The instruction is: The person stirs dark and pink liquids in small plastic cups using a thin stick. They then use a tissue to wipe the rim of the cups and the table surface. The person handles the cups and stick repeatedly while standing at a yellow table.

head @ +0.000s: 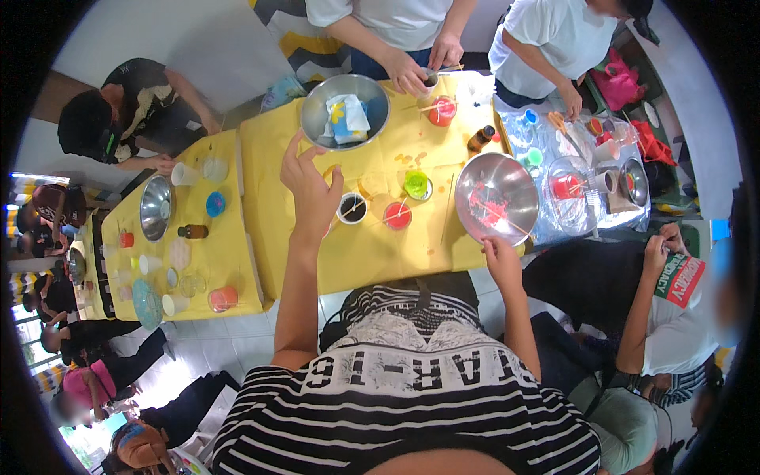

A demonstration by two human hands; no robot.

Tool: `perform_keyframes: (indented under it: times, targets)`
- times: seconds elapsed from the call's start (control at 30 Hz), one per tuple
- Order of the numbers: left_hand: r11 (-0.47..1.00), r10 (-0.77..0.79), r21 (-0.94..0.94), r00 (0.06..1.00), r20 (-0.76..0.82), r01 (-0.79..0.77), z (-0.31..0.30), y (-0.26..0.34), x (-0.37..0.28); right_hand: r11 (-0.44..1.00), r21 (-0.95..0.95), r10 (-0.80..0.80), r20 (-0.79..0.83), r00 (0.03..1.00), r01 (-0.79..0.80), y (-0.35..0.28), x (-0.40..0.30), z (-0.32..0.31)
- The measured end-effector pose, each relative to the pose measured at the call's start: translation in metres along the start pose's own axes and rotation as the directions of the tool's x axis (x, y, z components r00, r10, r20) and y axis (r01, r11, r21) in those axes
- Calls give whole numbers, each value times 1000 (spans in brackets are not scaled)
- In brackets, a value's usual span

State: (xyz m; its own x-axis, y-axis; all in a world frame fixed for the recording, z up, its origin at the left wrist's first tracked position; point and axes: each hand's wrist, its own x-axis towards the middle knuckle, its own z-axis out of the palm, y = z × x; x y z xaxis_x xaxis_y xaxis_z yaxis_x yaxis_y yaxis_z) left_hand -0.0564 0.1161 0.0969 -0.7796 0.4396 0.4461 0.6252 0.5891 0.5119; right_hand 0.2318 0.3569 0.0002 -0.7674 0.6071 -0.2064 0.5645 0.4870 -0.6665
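My left hand [312, 175] has its fingers spread beside a stainless steel mixing bowl [309, 122]. Its fingertips are at the rim; whether they touch it is unclear. In that bowl lies a crumpled white and blue packet with a yellow flower print [347, 119]. My right hand [502, 258] pinches the near rim of a second steel bowl [522, 184], which holds pink-red bits [487, 205] and a thin wooden stick. Between my hands stand a cup of dark liquid [352, 208], a glass of red wax-like material [397, 216] and a bright green silicone-like mould [417, 184].
A brown bottle [481, 139] and a red-filled jar [443, 111] stand farther back on the yellow table cover [368, 261]. Across the table, a person's hands [409, 68] hold a cup. Another person works at a foil-covered table [546, 228] on the right. Cups and bowls fill the left table.
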Motion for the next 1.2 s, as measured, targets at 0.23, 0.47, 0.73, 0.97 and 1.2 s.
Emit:
perform_keyframes:
  times: [0.23, 0.47, 0.73, 0.97, 1.2]
  targets:
    - [999, -39, -29, 987, -157, 34, 1, -4, -3, 989, 138, -54, 22, 998, 50, -11, 30, -3]
    - [992, -116, -1, 934, -338, 123, -46, -15, -26, 821, 120, -571, 146, 808, 559, -121, 168, 19]
    - [956, -190, 103, 847, -497, 275, -109, -37, -81, 714, -364, -328, 581, 745, 598, -227, 243, 98]
    - [901, -262, 116, 739, -620, 417, -144, -44, -124, 423, -646, -145, 644, 751, 636, -216, 279, 146]
    - [898, -339, 31, 735, -587, 439, -135, -51, -143, 502, -578, -341, 552, 761, 643, -202, 273, 131]
